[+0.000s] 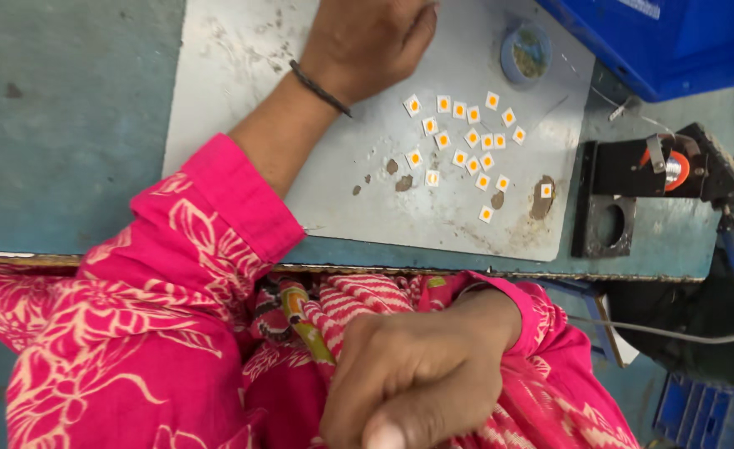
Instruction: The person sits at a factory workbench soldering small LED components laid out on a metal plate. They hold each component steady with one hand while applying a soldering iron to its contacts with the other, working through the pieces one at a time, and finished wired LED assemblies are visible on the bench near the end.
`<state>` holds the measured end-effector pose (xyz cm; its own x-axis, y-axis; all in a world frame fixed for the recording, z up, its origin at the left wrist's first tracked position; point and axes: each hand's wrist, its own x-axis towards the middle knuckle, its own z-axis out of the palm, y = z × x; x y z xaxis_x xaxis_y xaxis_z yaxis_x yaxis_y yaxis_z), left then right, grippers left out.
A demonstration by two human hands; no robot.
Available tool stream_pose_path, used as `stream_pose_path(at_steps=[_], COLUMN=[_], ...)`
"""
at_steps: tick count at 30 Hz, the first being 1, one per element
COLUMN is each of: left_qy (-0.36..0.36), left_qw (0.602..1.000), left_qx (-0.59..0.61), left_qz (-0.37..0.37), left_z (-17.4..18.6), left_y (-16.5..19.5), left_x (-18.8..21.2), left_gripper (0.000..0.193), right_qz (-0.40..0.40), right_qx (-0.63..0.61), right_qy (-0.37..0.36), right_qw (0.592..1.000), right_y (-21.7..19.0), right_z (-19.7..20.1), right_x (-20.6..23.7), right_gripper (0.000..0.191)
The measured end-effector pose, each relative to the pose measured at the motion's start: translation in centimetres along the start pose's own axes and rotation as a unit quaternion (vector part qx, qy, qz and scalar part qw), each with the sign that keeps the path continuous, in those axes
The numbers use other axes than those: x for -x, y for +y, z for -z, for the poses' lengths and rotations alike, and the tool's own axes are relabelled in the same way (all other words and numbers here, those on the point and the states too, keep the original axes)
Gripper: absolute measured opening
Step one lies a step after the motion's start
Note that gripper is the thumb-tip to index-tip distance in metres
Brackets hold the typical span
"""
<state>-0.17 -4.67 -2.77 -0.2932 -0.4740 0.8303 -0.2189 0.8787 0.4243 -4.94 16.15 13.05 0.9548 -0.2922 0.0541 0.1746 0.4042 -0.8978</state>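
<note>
- The left hand (367, 41) rests on the grey metal plate (234, 75) near its far edge, fingers curled loosely inward and knuckles up; whether anything sits under the fingers cannot be told.
- A dark cord bracelet (320, 90) circles the left wrist, and the pink patterned sleeve (217, 208) is pushed back along the forearm.
- The small white square chips with orange centres (467, 137) lie scattered on the plate to the right of the left hand, near its fingertips but not touching them; the closest chip (412, 106) is just beside the hand's lower right edge.
- One chip (546, 190) lies apart, by a brown smear near the plate's right edge.
- The right hand (417, 374) is down in the lap, below the table edge, closed into a fist against striped pink and white cloth (375, 295); well apart from the chips.
- A small round blue tin (526, 52) stands on the plate beyond the chips.
- A blue plastic crate (666, 37) fills the top right corner.
- A black press tool with an orange part (662, 170) stands on the teal table (59, 125), right of the plate.
</note>
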Motion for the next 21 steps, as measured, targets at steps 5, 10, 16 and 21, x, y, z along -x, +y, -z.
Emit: stream_pose_path(at_steps=[5,10,16,21], left_qy=[0.006,0.0,-0.006,0.072], left_qw=[1.0,0.999,0.999,0.948], left_qx=[0.008,0.037,0.036,0.278], left_qz=[-0.015,-0.007,-0.017,0.136], left_z=[1.1,1.6,2.3,8.9], left_y=[0.7,1.3,1.8,6.5], left_x=[-1.0,-1.8,-2.6,-4.9], left_gripper=[0.028,0.038,0.044,0.041], right_qz=[0.066,0.142,0.304,0.449], right_qx=[0.03,0.016,0.106,0.183], right_qy=[-0.042,-0.004,0.058,0.085], right_qw=[0.996,0.99,0.945,0.87], right_y=[1.2,3.1,4.4,6.8], right_z=[-1.0,-2.0,-2.9,-3.4], right_x=[-1.9,-2.7,-2.6,-1.0], right_gripper=[0.048,0.047,0.051,0.052])
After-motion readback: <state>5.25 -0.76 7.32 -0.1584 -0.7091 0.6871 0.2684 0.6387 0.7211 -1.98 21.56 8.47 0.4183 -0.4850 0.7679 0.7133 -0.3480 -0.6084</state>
